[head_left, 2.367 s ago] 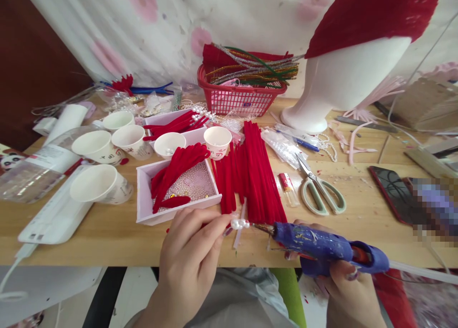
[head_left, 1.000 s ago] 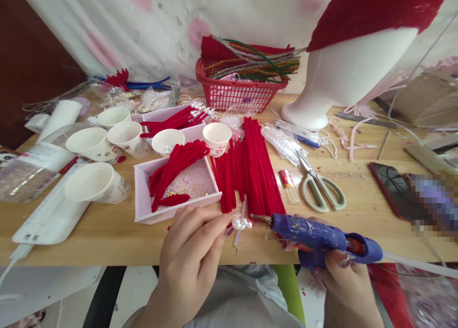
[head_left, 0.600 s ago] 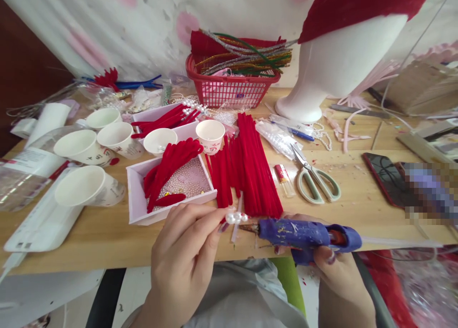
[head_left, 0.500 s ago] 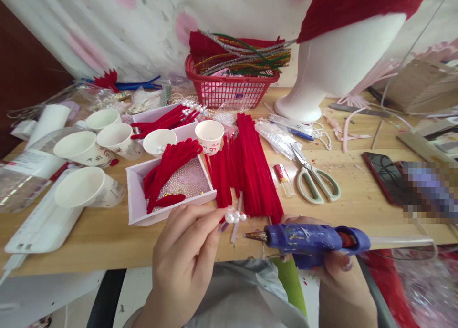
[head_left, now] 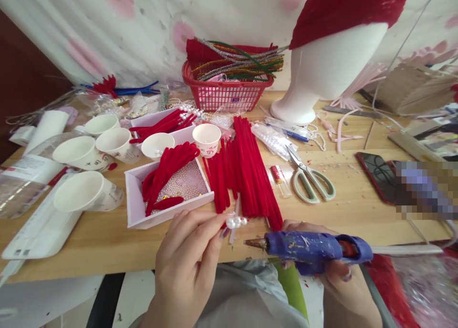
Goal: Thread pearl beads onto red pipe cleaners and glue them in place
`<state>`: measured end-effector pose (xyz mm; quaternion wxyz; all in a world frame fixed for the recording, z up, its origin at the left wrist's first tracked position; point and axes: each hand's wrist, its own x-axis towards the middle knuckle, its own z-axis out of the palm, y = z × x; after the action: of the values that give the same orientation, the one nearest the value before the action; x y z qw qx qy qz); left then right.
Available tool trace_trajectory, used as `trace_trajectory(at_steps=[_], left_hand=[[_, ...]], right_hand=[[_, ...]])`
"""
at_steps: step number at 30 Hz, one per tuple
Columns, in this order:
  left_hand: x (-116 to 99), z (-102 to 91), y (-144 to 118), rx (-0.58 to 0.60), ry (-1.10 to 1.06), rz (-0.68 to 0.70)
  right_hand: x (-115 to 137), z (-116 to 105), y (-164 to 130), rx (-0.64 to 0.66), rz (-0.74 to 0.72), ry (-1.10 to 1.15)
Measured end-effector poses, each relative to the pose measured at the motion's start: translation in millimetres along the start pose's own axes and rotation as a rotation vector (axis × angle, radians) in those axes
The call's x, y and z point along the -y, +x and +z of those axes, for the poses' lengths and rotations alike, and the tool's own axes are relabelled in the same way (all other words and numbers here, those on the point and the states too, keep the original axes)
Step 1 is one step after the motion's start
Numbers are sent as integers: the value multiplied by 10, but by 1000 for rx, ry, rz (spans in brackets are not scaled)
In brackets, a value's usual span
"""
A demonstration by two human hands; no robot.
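Between thumb and fingertips, my left hand pinches a small red piece with a cluster of white pearl beads at its end; most of the red part is hidden by the fingers. My right hand is wrapped round a blue hot glue gun, its metal nozzle pointing left at the beads, a short gap away. A clear glue stick sticks out of the gun's back. Just beyond my hands lie red pipe cleaners in a bundle and a white box with small pearls and red pieces.
Several paper cups stand at the left beside a white power strip. Scissors, a lighter and a phone lie to the right. Behind are a red basket and a white mannequin head.
The view has shifted slightly, so the table things sit a little lower and further left. Both hands keep their holds, with the nozzle still apart from the beads.
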<state>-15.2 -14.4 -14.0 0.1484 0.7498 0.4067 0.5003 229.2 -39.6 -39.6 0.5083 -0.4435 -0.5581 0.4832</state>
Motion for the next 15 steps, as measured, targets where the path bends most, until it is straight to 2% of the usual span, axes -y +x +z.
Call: trace_trajectory(at_steps=[2, 5, 7, 15], left_hand=[[10, 10, -4, 2, -3, -3], [8, 11, -13, -1, -11, -7], [-3, 1, -22, -14, -12, -6], [12, -29, -60, -18, -27, -17]], right_hand=[[-45, 23, -26, -26, -11, 9], [-106, 92, -95, -171, -14, 0], [-116, 125, -127, -208, -16, -24], [-40, -2, -85, -48, -7, -117]])
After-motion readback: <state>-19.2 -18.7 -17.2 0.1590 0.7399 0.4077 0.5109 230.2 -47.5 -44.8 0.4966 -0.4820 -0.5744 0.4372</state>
